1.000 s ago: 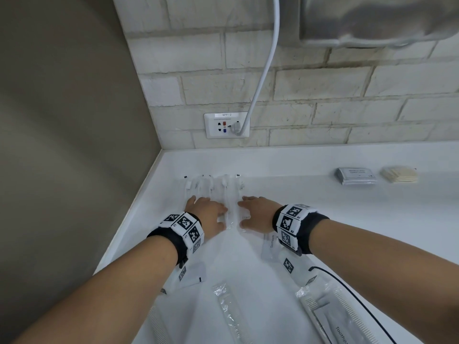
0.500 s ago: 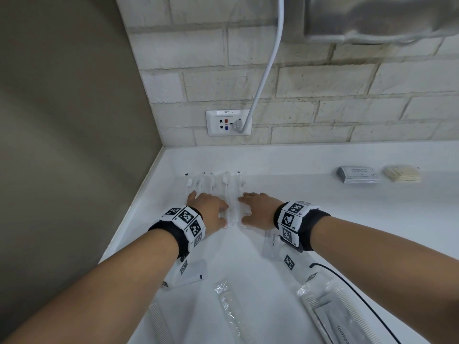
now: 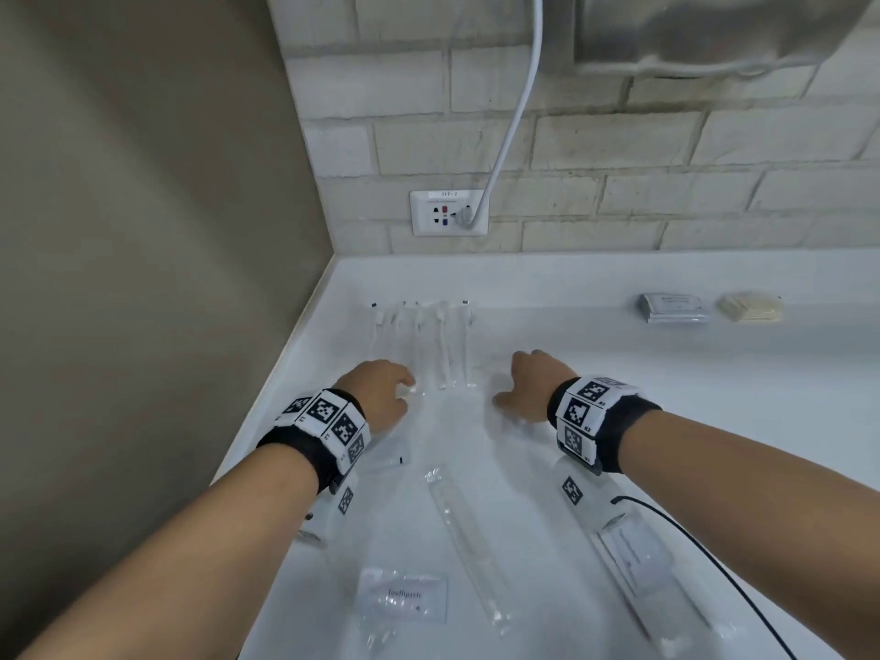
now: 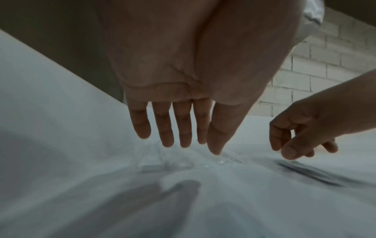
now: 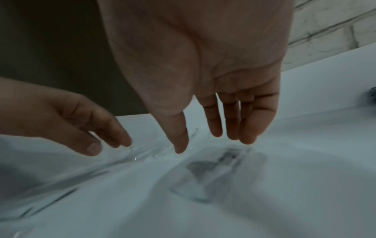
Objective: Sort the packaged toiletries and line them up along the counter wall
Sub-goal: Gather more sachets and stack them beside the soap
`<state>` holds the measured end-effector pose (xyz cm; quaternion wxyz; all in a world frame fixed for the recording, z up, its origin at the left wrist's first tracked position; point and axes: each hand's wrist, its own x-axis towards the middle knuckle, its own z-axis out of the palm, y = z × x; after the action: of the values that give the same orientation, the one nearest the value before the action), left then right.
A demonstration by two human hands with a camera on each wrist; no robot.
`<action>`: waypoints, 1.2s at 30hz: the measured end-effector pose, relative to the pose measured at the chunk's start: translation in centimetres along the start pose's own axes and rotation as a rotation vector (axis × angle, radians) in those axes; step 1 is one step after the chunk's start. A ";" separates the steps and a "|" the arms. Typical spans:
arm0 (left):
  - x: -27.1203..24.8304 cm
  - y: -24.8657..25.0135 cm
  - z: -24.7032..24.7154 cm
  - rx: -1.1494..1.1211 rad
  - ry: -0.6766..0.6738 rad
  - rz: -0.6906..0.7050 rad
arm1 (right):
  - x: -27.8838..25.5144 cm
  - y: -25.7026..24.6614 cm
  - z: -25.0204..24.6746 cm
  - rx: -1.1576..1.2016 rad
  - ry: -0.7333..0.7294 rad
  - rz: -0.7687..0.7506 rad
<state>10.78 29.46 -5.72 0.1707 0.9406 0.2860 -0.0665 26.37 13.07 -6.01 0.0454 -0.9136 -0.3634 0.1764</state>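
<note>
Our left hand [image 3: 381, 395] and right hand [image 3: 533, 385] hover with loose, empty fingers; bumping the toothbrush packs [image 3: 424, 345] could spoil our row.

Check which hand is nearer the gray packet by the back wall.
Right. The right hand is mid-counter, nearer than the left but still well short of the gray packet. The left hand is farther, at the near ends of the wrapped toothbrushes.

Toothbrush packets [image 3: 421, 345] — left of sachets [image 3: 674, 308]

Glossy clear plastic toothbrush packets [image 3: 421, 345] on smooth white counter [image 3: 666, 388], rough pale brick wall [image 3: 619, 150] behind
</note>
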 end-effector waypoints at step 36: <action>-17.1 1.6 6.5 -0.099 -0.251 -0.072 | -14.8 -0.2 4.1 0.583 -0.238 -0.143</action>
<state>-2.61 17.08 -7.49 0.2488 0.9044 0.2989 -0.1755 14.86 2.97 -5.48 0.2746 -0.8073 -0.3636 0.3749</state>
